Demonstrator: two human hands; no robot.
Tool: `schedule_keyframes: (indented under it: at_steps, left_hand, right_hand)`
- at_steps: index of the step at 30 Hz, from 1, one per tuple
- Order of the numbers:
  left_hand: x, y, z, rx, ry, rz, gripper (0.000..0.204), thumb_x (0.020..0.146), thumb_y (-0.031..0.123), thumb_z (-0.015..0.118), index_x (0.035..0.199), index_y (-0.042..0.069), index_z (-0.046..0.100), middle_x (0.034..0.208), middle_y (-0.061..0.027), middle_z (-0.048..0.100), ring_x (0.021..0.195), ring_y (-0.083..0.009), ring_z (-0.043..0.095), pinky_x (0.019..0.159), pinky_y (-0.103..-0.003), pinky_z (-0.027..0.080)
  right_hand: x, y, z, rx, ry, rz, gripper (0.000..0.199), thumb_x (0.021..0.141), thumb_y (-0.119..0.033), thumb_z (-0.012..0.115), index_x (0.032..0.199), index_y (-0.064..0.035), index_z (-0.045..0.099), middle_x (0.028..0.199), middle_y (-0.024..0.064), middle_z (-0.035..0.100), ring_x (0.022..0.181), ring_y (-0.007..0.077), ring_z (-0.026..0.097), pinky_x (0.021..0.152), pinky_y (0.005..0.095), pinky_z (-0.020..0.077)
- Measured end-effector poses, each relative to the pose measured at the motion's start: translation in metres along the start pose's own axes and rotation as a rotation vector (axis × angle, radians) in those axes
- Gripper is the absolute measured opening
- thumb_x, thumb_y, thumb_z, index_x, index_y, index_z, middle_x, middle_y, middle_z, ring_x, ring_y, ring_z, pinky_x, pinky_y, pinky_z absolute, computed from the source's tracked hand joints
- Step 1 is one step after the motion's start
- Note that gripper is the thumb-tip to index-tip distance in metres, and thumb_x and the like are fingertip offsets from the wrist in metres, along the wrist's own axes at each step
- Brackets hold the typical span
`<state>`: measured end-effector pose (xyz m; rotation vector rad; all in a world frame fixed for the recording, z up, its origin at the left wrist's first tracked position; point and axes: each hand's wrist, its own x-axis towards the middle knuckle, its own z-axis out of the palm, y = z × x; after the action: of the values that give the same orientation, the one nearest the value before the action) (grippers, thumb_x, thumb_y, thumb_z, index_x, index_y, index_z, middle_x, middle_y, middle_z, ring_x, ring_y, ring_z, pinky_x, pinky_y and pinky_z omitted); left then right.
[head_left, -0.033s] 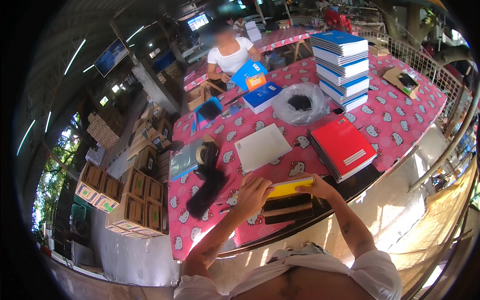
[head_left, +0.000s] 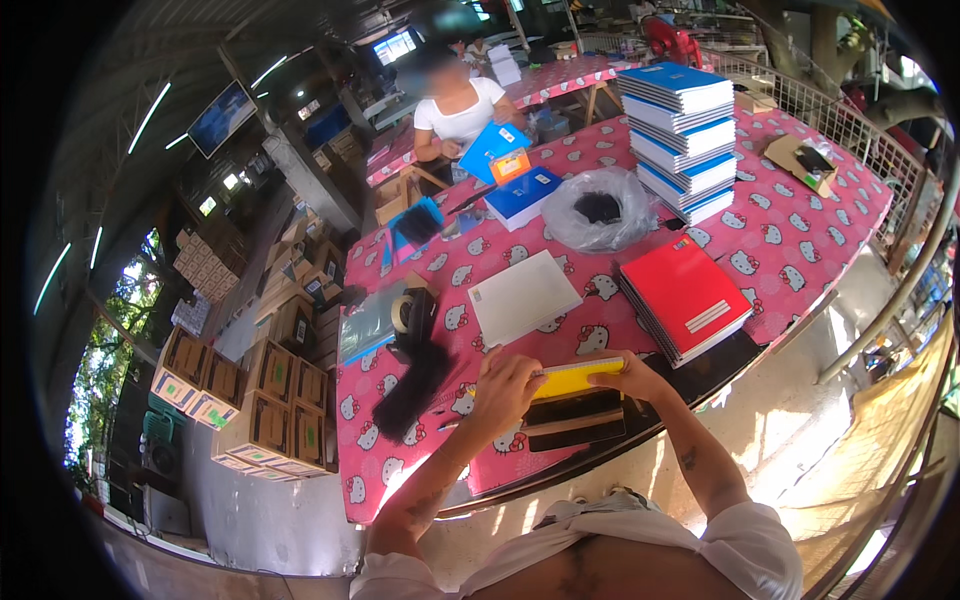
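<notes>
A yellow-covered notebook [head_left: 568,381] is tilted up at the near table edge, its pale, toothed-looking long edge uppermost. My left hand [head_left: 507,384] is closed at its left end, thumb and fingers along the top corner. At the other end, my right hand [head_left: 627,378] grips it with bent fingers. Just below the notebook lies a dark, flat block or jig [head_left: 575,420], partly hidden by it. Beyond my hands rests a whitish sheet or notebook cover [head_left: 525,297]. A stack of red spiral notebooks [head_left: 685,295] sits to the right of it.
A tall stack of blue-and-white notebooks [head_left: 682,140] stands at the back right. Left of it are a plastic bag with black coils [head_left: 600,207] and blue notebooks [head_left: 523,196]. A tape dispenser [head_left: 408,315] and black bristly bundle [head_left: 412,390] lie left. Opposite, a person [head_left: 460,115] holds a blue notebook.
</notes>
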<state>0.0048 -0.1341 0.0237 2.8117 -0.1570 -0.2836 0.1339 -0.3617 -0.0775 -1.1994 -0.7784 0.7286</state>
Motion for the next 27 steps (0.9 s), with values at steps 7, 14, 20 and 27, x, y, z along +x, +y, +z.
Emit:
schedule_keyframes:
  at_steps: [7, 14, 20, 27]
  left_hand:
    - [-0.005, -0.012, 0.134, 0.336, 0.546, 0.058, 0.078, 0.102, 0.050, 0.043, 0.147, -0.012, 0.031, 0.155, -0.0337, 0.029, 0.147, -0.0494, 0.023, 0.118, -0.065, 0.012]
    - [0.018, 0.010, 0.105, 0.355, 0.228, 0.015, 0.079, 0.101, 0.048, 0.043, 0.150, -0.012, 0.027, 0.155, -0.0359, 0.028, 0.147, -0.0496, 0.024, 0.118, -0.064, 0.015]
    - [0.010, -0.013, 0.136, 0.338, 0.365, 0.167, 0.078, 0.102, 0.049, 0.041, 0.150, -0.011, 0.028, 0.155, -0.0334, 0.030, 0.147, -0.0479, 0.025, 0.119, -0.061, 0.016]
    - [0.072, 0.001, 0.036, 0.436, 0.758, 0.075, 0.078, 0.097, 0.052, 0.050, 0.146, -0.008, 0.040, 0.153, -0.0299, 0.038, 0.145, -0.0432, 0.033, 0.119, -0.059, 0.018]
  right_hand:
    - [0.004, 0.011, 0.009, -0.109, 0.125, -0.119, 0.031, 0.095, -0.011, 0.069, 0.123, 0.0022, 0.067, 0.095, 0.0002, 0.070, 0.086, 0.0050, 0.057, 0.076, 0.0230, 0.0510]
    - [0.000, 0.008, 0.001, -0.092, 0.111, 0.011, 0.037, 0.094, -0.010, 0.070, 0.129, 0.0001, 0.064, 0.106, 0.0015, 0.070, 0.094, 0.0066, 0.059, 0.086, 0.0238, 0.0503]
    - [0.003, 0.014, 0.007, -0.090, 0.095, 0.025, 0.038, 0.093, -0.009, 0.070, 0.129, 0.0008, 0.063, 0.109, 0.0037, 0.071, 0.096, 0.0077, 0.060, 0.087, 0.0254, 0.0508]
    - [0.006, 0.012, 0.006, -0.142, 0.127, -0.028, 0.036, 0.093, -0.009, 0.070, 0.127, 0.0001, 0.064, 0.103, 0.0037, 0.072, 0.091, 0.0075, 0.060, 0.083, 0.0265, 0.0515]
